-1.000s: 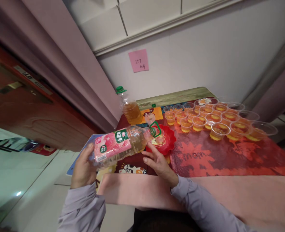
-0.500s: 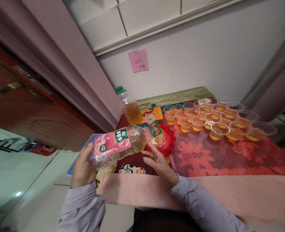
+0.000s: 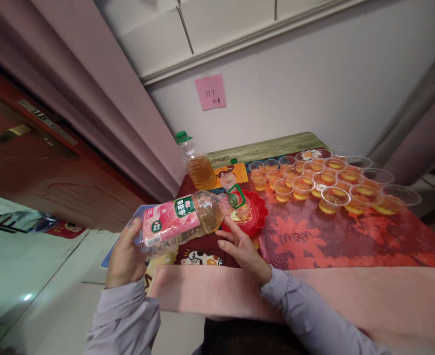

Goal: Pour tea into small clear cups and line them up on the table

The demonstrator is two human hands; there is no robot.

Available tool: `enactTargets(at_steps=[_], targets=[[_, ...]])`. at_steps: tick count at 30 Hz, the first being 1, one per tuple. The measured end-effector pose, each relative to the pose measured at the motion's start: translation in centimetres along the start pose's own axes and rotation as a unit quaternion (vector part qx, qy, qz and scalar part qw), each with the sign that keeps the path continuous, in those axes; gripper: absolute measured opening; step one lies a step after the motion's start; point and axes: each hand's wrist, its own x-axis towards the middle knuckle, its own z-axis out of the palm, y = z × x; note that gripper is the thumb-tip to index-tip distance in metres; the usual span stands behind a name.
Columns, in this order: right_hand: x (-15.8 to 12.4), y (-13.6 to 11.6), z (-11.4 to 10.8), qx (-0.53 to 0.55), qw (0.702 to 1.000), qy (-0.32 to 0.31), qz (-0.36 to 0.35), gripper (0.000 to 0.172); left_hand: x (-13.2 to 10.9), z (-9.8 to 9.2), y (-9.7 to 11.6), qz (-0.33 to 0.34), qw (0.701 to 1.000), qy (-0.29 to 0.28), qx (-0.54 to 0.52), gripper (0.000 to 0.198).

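Observation:
My left hand (image 3: 124,254) grips the base of a large clear bottle (image 3: 182,219) with a pink label, tilted nearly flat. Its neck, with a green ring handle (image 3: 237,196), lies over a red scalloped dish (image 3: 259,214). In that dish stands a clear plastic cup (image 3: 244,207), just beyond the bottle's mouth. My right hand (image 3: 243,246) is beneath the neck, fingers apart, the fingertips near or touching the bottle; contact is hard to tell. Behind the dish sits another clear cup (image 3: 228,181). Pale yellow liquid shows inside the bottle.
A bottle of amber liquid with a green cap (image 3: 200,170) stands at the table's back left. Several clear cups (image 3: 334,197) with yellow liquid stand in rows at right. A small green cap (image 3: 234,161) lies behind. Pink cloth (image 3: 313,291) covers the front edge.

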Motion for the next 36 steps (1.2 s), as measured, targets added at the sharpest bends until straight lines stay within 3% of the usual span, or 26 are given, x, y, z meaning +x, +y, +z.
enactTargets(at_steps=[13, 25, 36], targets=[[-0.10, -0.16, 0.00, 0.006, 1.000, -0.005, 0.006, 0.109, -0.21, 0.02, 0.12, -0.001, 1.000, -0.007, 0.006, 0.029], [-0.06, -0.04, -0.01, 0.001, 1.000, -0.006, 0.000, 0.104, -0.55, 0.38, 0.17, 0.016, 1.000, 0.002, 0.011, 0.016], [-0.20, -0.50, -0.03, -0.004, 1.000, -0.016, 0.006, 0.106, -0.06, -0.12, -0.06, 0.035, 0.999, -0.008, 0.008, 0.018]])
